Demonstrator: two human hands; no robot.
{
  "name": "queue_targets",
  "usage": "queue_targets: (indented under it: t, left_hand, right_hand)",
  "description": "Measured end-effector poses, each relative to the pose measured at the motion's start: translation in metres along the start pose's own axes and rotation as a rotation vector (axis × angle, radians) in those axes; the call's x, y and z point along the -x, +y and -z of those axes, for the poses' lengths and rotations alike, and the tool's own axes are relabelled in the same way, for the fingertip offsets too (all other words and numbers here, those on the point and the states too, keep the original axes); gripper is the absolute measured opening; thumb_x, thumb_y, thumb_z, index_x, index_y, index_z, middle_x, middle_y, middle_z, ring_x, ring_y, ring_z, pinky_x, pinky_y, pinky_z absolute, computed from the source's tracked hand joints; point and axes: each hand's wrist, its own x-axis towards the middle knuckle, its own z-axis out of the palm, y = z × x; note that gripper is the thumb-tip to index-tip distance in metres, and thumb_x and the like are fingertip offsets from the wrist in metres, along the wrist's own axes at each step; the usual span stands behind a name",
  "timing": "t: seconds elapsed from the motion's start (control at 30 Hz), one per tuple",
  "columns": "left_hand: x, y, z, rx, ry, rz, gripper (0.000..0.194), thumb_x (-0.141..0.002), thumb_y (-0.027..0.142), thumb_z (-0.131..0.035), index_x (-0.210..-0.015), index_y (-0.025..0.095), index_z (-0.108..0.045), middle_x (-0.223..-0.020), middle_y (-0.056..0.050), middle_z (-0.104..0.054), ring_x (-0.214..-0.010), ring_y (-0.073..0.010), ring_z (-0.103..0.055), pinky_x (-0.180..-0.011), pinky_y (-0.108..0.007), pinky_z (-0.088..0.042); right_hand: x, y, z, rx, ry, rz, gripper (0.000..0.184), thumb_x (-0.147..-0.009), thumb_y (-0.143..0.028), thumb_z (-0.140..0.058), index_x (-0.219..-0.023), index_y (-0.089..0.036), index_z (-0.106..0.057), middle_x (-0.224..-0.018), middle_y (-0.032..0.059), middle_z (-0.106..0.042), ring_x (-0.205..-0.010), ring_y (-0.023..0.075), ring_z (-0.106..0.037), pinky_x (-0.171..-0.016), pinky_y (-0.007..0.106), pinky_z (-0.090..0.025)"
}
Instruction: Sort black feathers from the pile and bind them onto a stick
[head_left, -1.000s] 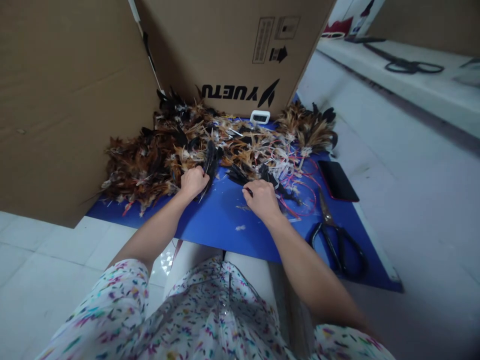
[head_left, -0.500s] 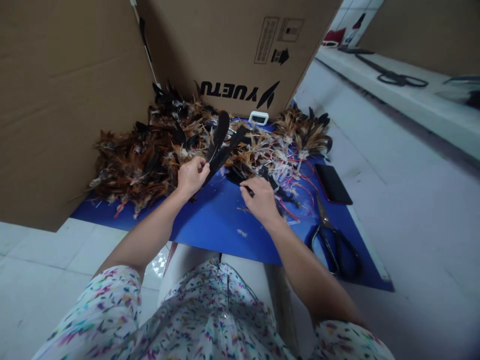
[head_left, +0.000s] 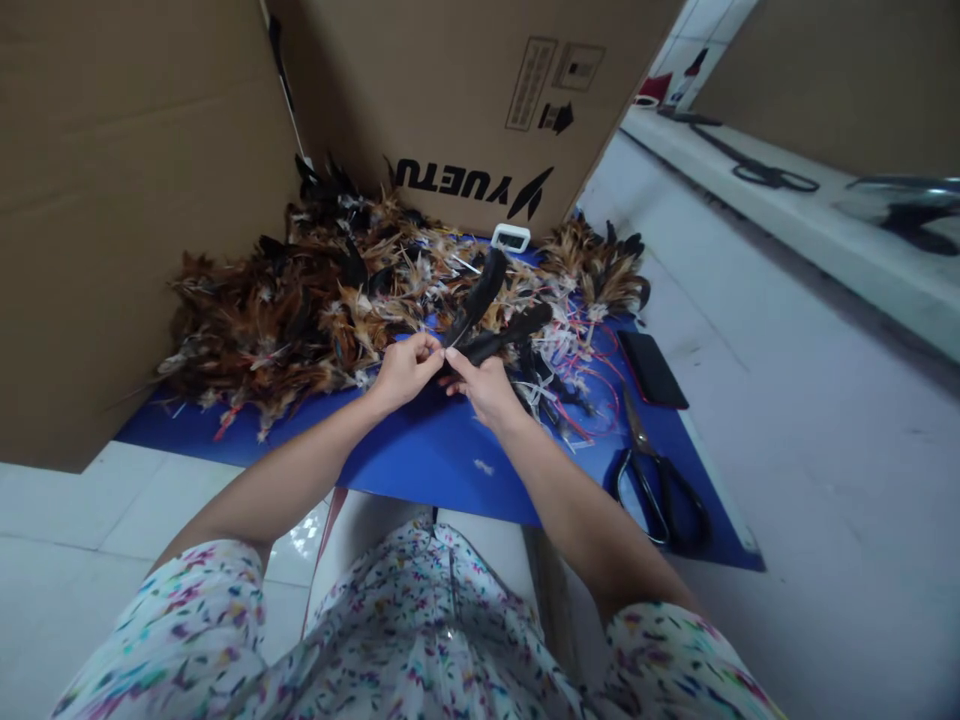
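My left hand (head_left: 406, 368) and my right hand (head_left: 484, 384) meet over the blue board (head_left: 420, 450). Both pinch the quill ends of a few long black feathers (head_left: 484, 305), which fan up and to the right. Behind the hands lies a big heap of brown, orange and black feathers (head_left: 300, 300) against the cardboard. White quills and red threads (head_left: 577, 340) are mixed in to the right of my right hand.
Large black scissors (head_left: 660, 490) lie on the board's right side, a dark phone (head_left: 651, 368) beyond them. Cardboard walls (head_left: 135, 200) stand at left and behind. A small white clip-like item (head_left: 511, 238) sits by the box. Another pair of scissors (head_left: 765, 172) lies on a far ledge.
My left hand lifted the black feathers out of the heap and carried them right. My right hand left the board and came in to pinch the same feathers.
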Motion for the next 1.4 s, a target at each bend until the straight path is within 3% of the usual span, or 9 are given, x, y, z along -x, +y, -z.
queue_targets:
  t: [0.27,0.4,0.6,0.73,0.9,1.1,1.23,1.4]
  left_hand:
    - [0.002,0.001,-0.002,-0.16,-0.09,-0.109,0.011,-0.083,0.027,-0.059,-0.08,0.017,-0.06,-0.074,0.001,-0.064,-0.063,-0.0093,-0.051,-0.063,-0.022,-0.039]
    - [0.0,-0.002,-0.003,-0.182,-0.151,-0.087,0.022,-0.087,0.033,-0.058,-0.074,0.016,-0.063,-0.066,0.001,-0.062,-0.061,-0.0101,-0.051,-0.062,-0.022,-0.037]
    - [-0.002,-0.009,-0.006,-0.04,-0.138,-0.044,0.024,-0.083,0.036,-0.062,-0.073,0.015,-0.065,-0.063,0.003,-0.06,-0.059,-0.0089,-0.05,-0.058,-0.02,-0.036]
    - [-0.001,-0.009,-0.008,0.157,-0.111,0.033,0.028,-0.083,0.042,-0.063,-0.075,0.016,-0.06,-0.055,0.006,-0.052,-0.048,-0.0064,-0.045,-0.051,-0.019,-0.036]
    - [-0.003,-0.007,-0.005,0.4,-0.068,0.124,0.035,-0.082,0.05,-0.065,-0.08,0.017,-0.052,-0.065,0.003,-0.061,-0.038,-0.0035,-0.045,-0.04,-0.018,-0.03]
    - [-0.007,-0.009,-0.001,0.455,0.012,0.159,0.033,-0.081,0.046,-0.068,-0.082,0.017,-0.051,-0.063,0.004,-0.06,-0.036,-0.0025,-0.044,-0.035,-0.015,-0.025]
    - [-0.006,-0.009,-0.001,0.429,-0.028,0.187,0.034,-0.078,0.045,-0.072,-0.082,0.016,-0.054,-0.066,0.003,-0.062,-0.039,-0.0022,-0.046,-0.035,-0.015,-0.028]
    - [-0.001,-0.005,-0.002,0.395,-0.156,0.218,0.037,-0.079,0.048,-0.071,-0.079,0.014,-0.055,-0.077,-0.004,-0.069,-0.043,-0.0041,-0.055,-0.034,-0.015,-0.033]
  right_hand:
    - [-0.004,0.005,0.008,0.028,0.098,0.069,0.034,-0.068,-0.044,-0.08,-0.068,-0.014,-0.064,-0.054,-0.0006,-0.062,-0.045,0.0101,-0.058,-0.042,0.021,-0.048]
    - [-0.006,0.004,0.009,0.075,0.132,0.118,0.035,-0.068,-0.046,-0.078,-0.063,-0.014,-0.062,-0.05,-0.0011,-0.059,-0.042,0.0095,-0.055,-0.04,0.021,-0.045]
    - [-0.01,0.004,0.014,0.115,0.158,0.129,0.038,-0.068,-0.049,-0.078,-0.063,-0.015,-0.061,-0.048,-0.0016,-0.058,-0.042,0.0104,-0.055,-0.041,0.022,-0.044]
    - [-0.014,0.002,0.019,0.052,0.216,0.129,0.042,-0.069,-0.055,-0.076,-0.069,-0.017,-0.06,-0.052,-0.0019,-0.061,-0.043,0.0105,-0.055,-0.041,0.023,-0.045]
    - [-0.017,-0.002,0.025,0.007,0.273,0.129,0.044,-0.072,-0.06,-0.073,-0.076,-0.017,-0.064,-0.051,-0.0031,-0.059,-0.041,0.0109,-0.052,-0.039,0.023,-0.043]
    - [-0.019,-0.004,0.029,-0.012,0.267,0.112,0.039,-0.074,-0.055,-0.071,-0.08,-0.017,-0.065,-0.053,-0.0043,-0.059,-0.043,0.0107,-0.054,-0.041,0.023,-0.043]
    - [-0.021,-0.004,0.032,-0.041,0.274,0.119,0.032,-0.073,-0.048,-0.073,-0.08,-0.018,-0.064,-0.057,-0.0047,-0.062,-0.041,0.0084,-0.051,-0.041,0.022,-0.043]
    - [-0.026,-0.007,0.037,-0.06,0.348,0.142,0.036,-0.073,-0.051,-0.073,-0.082,-0.018,-0.061,-0.055,-0.0065,-0.057,-0.041,0.0077,-0.049,-0.043,0.021,-0.044]
